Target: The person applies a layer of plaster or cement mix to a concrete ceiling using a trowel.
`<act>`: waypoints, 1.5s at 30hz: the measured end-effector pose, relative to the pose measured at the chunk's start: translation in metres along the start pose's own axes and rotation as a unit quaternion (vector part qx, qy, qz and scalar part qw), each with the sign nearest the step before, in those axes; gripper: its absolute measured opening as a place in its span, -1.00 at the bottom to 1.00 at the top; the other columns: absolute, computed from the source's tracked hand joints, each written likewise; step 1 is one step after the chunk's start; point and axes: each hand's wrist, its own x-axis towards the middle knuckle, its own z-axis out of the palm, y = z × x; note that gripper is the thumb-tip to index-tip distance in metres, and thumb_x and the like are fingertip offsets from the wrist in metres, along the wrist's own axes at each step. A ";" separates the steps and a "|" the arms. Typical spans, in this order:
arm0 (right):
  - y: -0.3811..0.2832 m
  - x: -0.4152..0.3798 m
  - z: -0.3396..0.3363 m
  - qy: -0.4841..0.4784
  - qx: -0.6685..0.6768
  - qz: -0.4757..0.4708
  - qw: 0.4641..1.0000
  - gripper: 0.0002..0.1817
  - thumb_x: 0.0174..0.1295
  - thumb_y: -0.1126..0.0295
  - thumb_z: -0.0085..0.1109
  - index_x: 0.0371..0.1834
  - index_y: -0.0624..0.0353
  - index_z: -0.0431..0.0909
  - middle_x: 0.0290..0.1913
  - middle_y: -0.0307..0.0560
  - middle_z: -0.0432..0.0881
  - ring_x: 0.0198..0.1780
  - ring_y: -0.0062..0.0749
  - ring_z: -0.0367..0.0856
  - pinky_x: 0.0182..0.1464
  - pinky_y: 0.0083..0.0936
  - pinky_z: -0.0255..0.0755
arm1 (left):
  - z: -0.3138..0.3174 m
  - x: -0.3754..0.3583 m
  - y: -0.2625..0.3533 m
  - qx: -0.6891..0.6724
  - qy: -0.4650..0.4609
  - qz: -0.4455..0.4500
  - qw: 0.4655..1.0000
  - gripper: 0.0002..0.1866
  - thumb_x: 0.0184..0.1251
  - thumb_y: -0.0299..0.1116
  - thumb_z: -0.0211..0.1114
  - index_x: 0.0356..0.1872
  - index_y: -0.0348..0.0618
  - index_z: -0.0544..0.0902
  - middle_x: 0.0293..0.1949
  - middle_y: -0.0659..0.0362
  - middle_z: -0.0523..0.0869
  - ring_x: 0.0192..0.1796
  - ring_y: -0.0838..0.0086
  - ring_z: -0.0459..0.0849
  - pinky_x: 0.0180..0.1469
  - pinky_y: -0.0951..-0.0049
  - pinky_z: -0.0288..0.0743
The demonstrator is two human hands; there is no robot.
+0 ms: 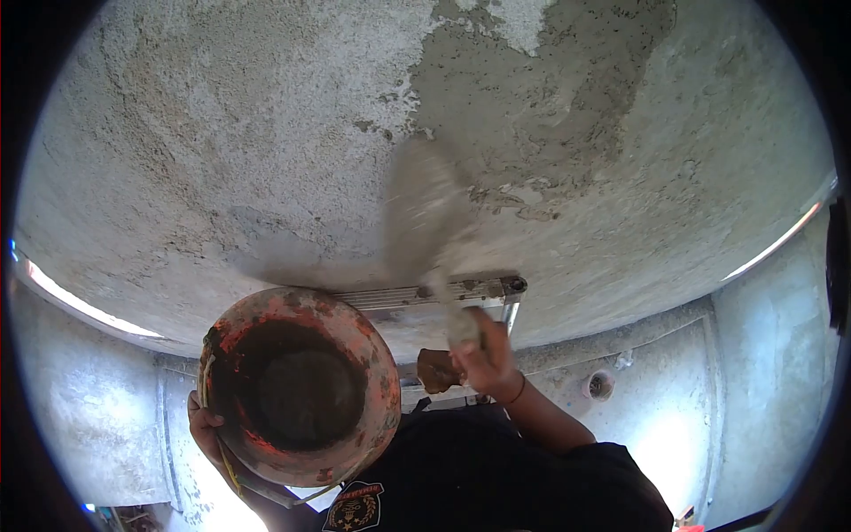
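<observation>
My right hand (pixel 486 356) is closed round the handle of a trowel (pixel 421 208), whose blade is blurred by motion against the wall. Wet grey mortar (pixel 523 97) covers a patch of rough wall above and right of the blade. At the lower left, my left hand (pixel 207 424) grips the side of an orange bucket (pixel 383 381) smeared with dried mortar. Dark grey mortar (pixel 310 390) lies inside it. The bucket is held close to my body, with its mouth facing up.
A metal ladder or platform top (pixel 417 294) runs along the wall beneath the trowel. Close to my right hand is a brown object (pixel 436 371) I cannot identify. Far below, a small bucket (pixel 599 385) stands on the floor. Side walls (pixel 762 310) rise at both edges.
</observation>
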 end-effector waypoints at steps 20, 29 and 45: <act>-0.027 0.007 -0.045 0.178 0.080 -0.050 0.979 -0.36 0.39 -0.16 -0.06 -0.06 0.37 0.37 -0.53 -0.16 0.47 -0.60 -0.55 0.44 -0.56 -0.58 0.37 | -0.028 0.016 -0.001 0.019 -0.072 -0.021 0.997 -0.67 -0.31 -0.53 -0.06 -0.34 -0.19 0.40 -0.30 0.11 0.56 -0.24 0.32 0.59 0.02 0.39 0.55; -0.001 0.000 -0.009 0.021 -0.075 -0.041 0.996 -0.49 0.40 -0.02 0.02 -0.15 0.35 0.48 -0.58 -0.21 0.51 -0.59 -0.58 0.46 -0.53 -0.61 0.32 | -0.008 0.005 0.002 0.034 -0.023 -0.020 0.999 -0.71 -0.33 -0.57 -0.09 -0.41 -0.18 0.37 -0.35 0.17 0.50 -0.28 0.36 0.54 0.00 0.45 0.52; -0.024 0.015 -0.015 0.035 -0.124 -0.048 0.991 -0.53 0.33 0.17 0.16 0.08 0.38 0.43 -0.50 0.10 0.57 -0.54 0.02 0.57 -0.43 -0.31 0.41 | 0.007 -0.001 0.004 0.027 0.007 -0.021 0.999 -0.70 -0.35 -0.54 -0.08 -0.41 -0.17 0.37 -0.33 0.11 0.57 -0.26 0.33 0.57 0.03 0.42 0.53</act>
